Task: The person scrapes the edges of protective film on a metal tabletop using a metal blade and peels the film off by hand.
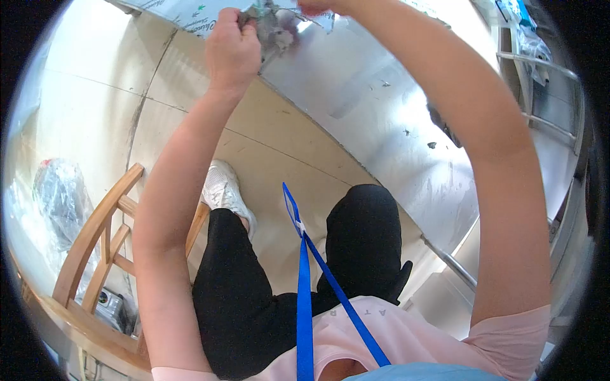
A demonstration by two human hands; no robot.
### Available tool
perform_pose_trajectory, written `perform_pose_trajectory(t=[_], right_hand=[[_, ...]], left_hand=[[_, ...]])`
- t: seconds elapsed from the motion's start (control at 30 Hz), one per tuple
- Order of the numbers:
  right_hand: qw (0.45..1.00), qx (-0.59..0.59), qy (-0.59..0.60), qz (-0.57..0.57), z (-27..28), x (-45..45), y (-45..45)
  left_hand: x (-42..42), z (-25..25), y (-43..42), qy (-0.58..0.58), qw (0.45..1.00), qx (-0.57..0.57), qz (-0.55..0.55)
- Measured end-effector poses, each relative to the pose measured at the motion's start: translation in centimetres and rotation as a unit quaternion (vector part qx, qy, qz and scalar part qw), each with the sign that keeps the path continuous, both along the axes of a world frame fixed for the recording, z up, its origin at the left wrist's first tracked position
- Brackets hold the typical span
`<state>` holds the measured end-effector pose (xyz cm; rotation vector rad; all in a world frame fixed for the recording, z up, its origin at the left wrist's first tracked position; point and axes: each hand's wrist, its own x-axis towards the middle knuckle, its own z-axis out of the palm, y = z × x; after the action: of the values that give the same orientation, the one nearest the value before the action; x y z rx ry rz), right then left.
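At the top of the view, my left hand (234, 52) is closed in a pinch on the edge of a torn, crumpled grey material (273, 35). My right hand (323, 6) is at the upper edge of the frame, on the other side of this material, and mostly cut off, so its fingers cannot be made out. Printed sheet film (175, 11) with dark lettering and small green marks lies around the torn part. Below both hands is a shiny metal tabletop (356, 120) with small dark scraps (432, 145) on it.
A wooden chair (95, 235) stands at the left, with clear plastic bags (60, 197) beyond it. Metal rails (540, 60) and plastic packaging (532, 47) are at the upper right. A blue lanyard (305, 298) hangs in front. Tiled floor (171, 120) shows left of the table.
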<state>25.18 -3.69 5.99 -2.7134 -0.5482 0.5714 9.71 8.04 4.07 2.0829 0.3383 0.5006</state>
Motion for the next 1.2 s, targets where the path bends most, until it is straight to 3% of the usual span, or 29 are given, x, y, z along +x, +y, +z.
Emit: perform_pose_trajectory(t=[0.03,0.07,0.1,0.17,0.2,0.23,0.27,0.33,0.37,0.4,0.47,0.57,0.6,0.67,0.73,0.77,0.83,0.9,1.0,1.07,1.13,1.2], right_hand=[[0.976,0.016,0.173,-0.129,1.4,-2.7,0.3],[0.927,0.113,0.294,-0.205,0.2,-3.7,0.7],[0.907,0.179,0.294,-0.243,1.1,-5.3,1.4],[0.907,0.151,0.265,-0.292,-0.9,-4.2,1.9],[0.989,0.004,0.139,-0.058,-2.2,-3.5,1.6],[0.973,-0.143,-0.001,0.179,-3.6,-2.8,0.9],[0.863,-0.278,-0.141,0.398,-2.9,-3.0,1.0],[0.964,-0.204,0.031,0.170,-2.0,-3.5,3.2],[0.979,-0.158,0.120,0.048,-1.1,-4.4,4.0],[0.928,-0.112,-0.165,0.313,-1.2,-5.5,3.8],[0.996,-0.020,-0.047,0.077,4.6,-9.7,6.6],[0.995,0.037,-0.046,0.080,3.9,-12.2,7.3],[0.993,0.047,-0.039,0.099,3.7,-13.3,7.3],[0.994,0.055,-0.001,0.090,3.6,-14.1,7.1],[0.969,-0.079,-0.118,0.203,3.1,-12.5,5.7],[0.974,0.098,-0.206,0.008,2.2,-12.3,4.3],[0.976,0.152,-0.026,-0.154,0.8,-8.6,1.6],[0.929,0.178,0.218,-0.241,1.4,-8.5,0.7],[0.925,0.176,0.260,-0.213,2.5,-10.3,1.9],[0.963,0.121,0.211,-0.113,0.3,-9.6,2.1],[0.959,0.121,0.209,-0.150,-0.2,-9.8,2.6],[0.981,0.102,0.111,-0.124,-1.0,-9.9,2.9]], left_hand=[[0.0,-0.2,-0.1,-0.018,1.000,0.015,-0.010],[-0.2,-0.4,-0.2,-0.034,0.999,0.031,-0.019],[-0.3,-0.3,-0.4,-0.049,0.997,0.048,-0.030],[-0.7,0.0,-0.9,-0.069,0.996,0.043,-0.046],[-0.9,0.0,-1.3,-0.072,0.995,0.043,-0.053],[-1.1,-0.1,-1.4,-0.075,0.994,0.042,-0.062],[-1.2,-0.1,-1.4,-0.093,0.991,0.064,-0.067],[-1.7,-0.4,-0.8,-0.115,0.988,0.078,-0.071],[-2.1,-0.5,-0.5,-0.124,0.986,0.085,-0.075],[-2.6,-0.7,-0.1,-0.124,0.988,0.063,-0.065],[-4.4,-1.1,0.3,-0.118,0.991,0.018,-0.054],[-6.5,-1.8,0.1,-0.049,0.991,-0.124,0.016],[-6.6,-2.4,0.0,-0.089,0.973,-0.210,0.028],[-7.0,-2.5,0.2,-0.059,0.959,-0.275,0.043],[-7.0,-2.1,0.5,-0.049,0.948,-0.307,0.061],[-6.5,-2.2,0.5,-0.053,0.947,-0.308,0.073],[-5.6,-2.2,1.0,-0.072,0.938,-0.335,0.060],[-4.1,-1.6,1.9,-0.106,0.917,-0.386,0.003],[-2.3,-1.2,3.5,0.006,0.928,-0.367,-0.064],[-1.5,-1.7,4.3,0.053,0.932,-0.346,-0.095],[-0.1,-5.4,6.4,0.058,0.908,-0.389,-0.147],[-1.5,-2.9,6.4,0.092,0.960,-0.169,-0.205]])
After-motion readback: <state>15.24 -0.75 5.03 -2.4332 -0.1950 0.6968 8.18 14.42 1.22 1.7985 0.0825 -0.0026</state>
